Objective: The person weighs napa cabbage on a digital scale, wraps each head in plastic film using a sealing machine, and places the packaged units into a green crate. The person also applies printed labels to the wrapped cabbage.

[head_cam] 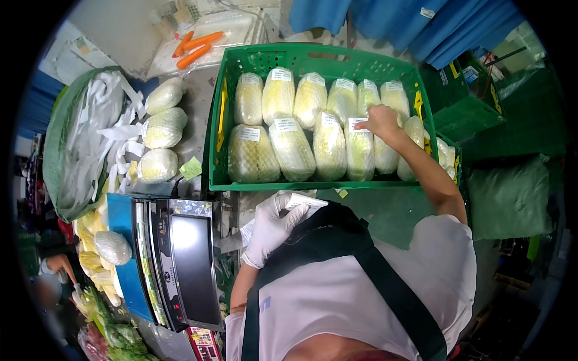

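Observation:
My left hand [276, 225], in a white glove, grips a small stack of white labels [307, 201] in front of my apron. My bare right hand [384, 122] reaches into a green plastic crate [289, 186]. Its thumb rests on the printed white label [355, 122] of a wrapped napa cabbage [360, 155] in the near row; the other fingers are curled and partly hidden. Two rows of napa cabbages in clear film and foam net fill most of the crate. Labels show on the far row, including on one cabbage [277, 94], and on several near ones.
Three wrapped cabbages [161, 128] lie left of the crate, by a green bag [58, 153] of white foam nets. A wrapping machine [192, 266] stands at my left, with another cabbage [113, 247] on its far side. Carrots [194, 56] lie behind. A co-worker's arm [63, 264] shows far left.

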The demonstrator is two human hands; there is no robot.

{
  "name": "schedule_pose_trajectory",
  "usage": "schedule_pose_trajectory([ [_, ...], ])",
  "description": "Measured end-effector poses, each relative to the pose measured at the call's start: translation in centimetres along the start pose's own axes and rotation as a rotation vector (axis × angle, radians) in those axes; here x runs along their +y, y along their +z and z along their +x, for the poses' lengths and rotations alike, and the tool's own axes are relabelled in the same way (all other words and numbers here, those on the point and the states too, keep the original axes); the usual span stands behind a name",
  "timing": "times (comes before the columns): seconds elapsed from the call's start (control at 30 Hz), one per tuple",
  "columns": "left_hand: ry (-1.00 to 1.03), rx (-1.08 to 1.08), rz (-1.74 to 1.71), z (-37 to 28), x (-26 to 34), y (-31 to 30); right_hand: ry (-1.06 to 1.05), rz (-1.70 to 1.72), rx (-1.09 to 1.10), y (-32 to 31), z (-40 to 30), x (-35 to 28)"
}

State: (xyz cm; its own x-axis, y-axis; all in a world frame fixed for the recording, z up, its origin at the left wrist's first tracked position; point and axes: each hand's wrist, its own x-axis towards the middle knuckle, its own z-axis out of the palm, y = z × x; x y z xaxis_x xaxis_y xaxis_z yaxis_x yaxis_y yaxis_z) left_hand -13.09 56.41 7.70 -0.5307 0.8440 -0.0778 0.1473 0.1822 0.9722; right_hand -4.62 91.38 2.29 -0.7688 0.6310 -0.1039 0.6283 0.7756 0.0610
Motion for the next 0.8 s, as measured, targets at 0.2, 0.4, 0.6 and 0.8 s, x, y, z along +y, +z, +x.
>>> schedule_pose_trajectory([
  [0.2, -0.139, 0.036, -0.148, -0.3, -0.4, 0.0, 0.023, 0.113, 0.079, -0.2, -0.9, -0.3],
  [0.4, -0.141, -0.053, -0.288, 0.4, 0.7, 1.0, -0.019, 0.164, 0.125, 3.9, -0.8, -2.3],
  [0.6, 0.087, 0.057, -0.262, 0.9, 0.0, 1.4, -0.244, 1.156, -0.345, -3.1, -6.1, -5.0],
  [0.8, -0.111, 0.256, -0.309, 1.2, -0.5, 2.3, -0.359, 1.326, -0.457, -6.1, -14.1, -10.6],
])
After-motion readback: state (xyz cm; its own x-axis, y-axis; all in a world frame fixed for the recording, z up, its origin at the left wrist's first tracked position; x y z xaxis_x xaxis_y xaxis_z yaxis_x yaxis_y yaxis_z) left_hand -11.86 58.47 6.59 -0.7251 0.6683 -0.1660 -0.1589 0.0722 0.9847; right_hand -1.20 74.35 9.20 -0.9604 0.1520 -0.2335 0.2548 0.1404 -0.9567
